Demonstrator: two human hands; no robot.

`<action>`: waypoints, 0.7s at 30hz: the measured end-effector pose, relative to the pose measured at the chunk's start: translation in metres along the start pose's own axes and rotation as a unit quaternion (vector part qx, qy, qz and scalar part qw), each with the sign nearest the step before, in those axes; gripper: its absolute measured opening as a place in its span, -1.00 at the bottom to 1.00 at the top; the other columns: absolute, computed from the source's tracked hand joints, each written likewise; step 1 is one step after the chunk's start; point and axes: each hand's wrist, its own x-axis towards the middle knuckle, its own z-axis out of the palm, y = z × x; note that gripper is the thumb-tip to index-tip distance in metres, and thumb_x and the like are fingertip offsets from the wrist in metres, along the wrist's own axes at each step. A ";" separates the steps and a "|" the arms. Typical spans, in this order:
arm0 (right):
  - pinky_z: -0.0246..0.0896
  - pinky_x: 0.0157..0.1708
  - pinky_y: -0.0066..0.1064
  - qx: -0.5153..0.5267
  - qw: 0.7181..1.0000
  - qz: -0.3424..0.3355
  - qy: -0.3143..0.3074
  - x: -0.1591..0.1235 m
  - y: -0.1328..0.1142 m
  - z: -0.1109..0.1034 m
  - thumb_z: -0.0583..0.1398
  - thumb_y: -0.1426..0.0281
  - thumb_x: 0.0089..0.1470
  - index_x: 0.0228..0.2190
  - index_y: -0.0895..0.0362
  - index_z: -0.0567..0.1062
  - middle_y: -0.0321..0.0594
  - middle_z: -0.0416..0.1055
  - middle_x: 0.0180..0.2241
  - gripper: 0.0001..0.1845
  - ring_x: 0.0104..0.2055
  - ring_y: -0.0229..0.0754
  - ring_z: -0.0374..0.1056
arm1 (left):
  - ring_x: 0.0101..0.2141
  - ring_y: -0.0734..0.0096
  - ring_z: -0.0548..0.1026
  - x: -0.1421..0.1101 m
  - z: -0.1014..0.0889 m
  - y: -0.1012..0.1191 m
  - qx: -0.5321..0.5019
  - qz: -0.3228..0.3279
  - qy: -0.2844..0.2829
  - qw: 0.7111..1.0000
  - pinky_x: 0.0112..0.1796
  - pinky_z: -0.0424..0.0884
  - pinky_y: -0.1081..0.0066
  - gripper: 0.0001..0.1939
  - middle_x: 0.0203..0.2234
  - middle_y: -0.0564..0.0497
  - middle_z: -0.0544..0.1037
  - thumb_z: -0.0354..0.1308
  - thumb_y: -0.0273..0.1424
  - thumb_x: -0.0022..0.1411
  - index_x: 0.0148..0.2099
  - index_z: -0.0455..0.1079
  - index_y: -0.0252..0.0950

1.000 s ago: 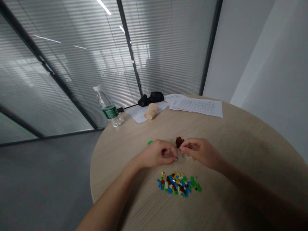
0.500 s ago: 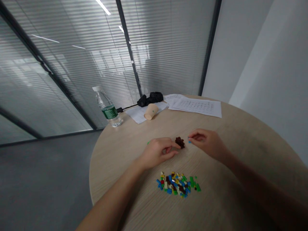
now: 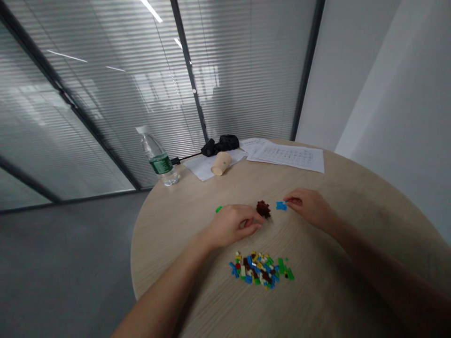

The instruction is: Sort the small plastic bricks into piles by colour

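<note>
Roughly at the near edge of the round wooden desk, both forearms reach in from below. Left hand: fingers curled inward, knuckles up, resting low over the desk, fingertips just short of a dark brown brick clump. Whether it has hold of anything small cannot be told; the curl hides the inside of the hand. Right hand: half open, fingers loosely bent, no piece showing in its grip. Its fingertips sit at the edge of a blue brick cluster, which lies flat on the desk, either touching or just beside it.

Pile of small plastic bricks: mixed blue, green, yellow, red, brown, white, loose on the bare desk nearer the body, below the left hand and in no container. A single green brick lies beyond the left hand.

Far side of the desk: clear plastic water bottle upright, green label, white cap, contents hard to judge. Paper cup on its side atop a white sheet; inside not visible. Printed papers to its right; black bundle with a cable behind.
</note>
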 end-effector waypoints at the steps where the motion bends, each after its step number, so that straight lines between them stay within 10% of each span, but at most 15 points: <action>1: 0.28 -0.37 -0.42 -0.004 1.000 -0.006 0.001 0.000 0.002 0.001 0.15 0.49 -0.04 -0.42 0.13 0.54 -0.20 0.51 -0.40 -0.84 -0.38 -0.20 0.41 | -0.45 0.53 0.35 0.000 0.000 -0.001 -0.001 0.002 -0.004 1.000 -0.37 0.24 0.50 -0.79 -0.42 0.03 0.46 -0.02 -0.37 0.25 -0.17 0.41 -0.30; 21: 0.25 -0.35 -0.41 0.042 0.999 -0.008 0.019 -0.002 -0.015 -0.003 0.12 0.44 0.01 -0.40 0.14 0.52 -0.18 0.50 -0.38 -0.84 -0.36 -0.19 0.39 | -0.53 0.56 0.36 -0.001 0.000 0.005 -0.058 0.015 -0.153 0.986 -0.48 0.21 0.53 -0.88 -0.52 0.05 0.48 0.16 -0.47 0.06 -0.31 0.51 -0.31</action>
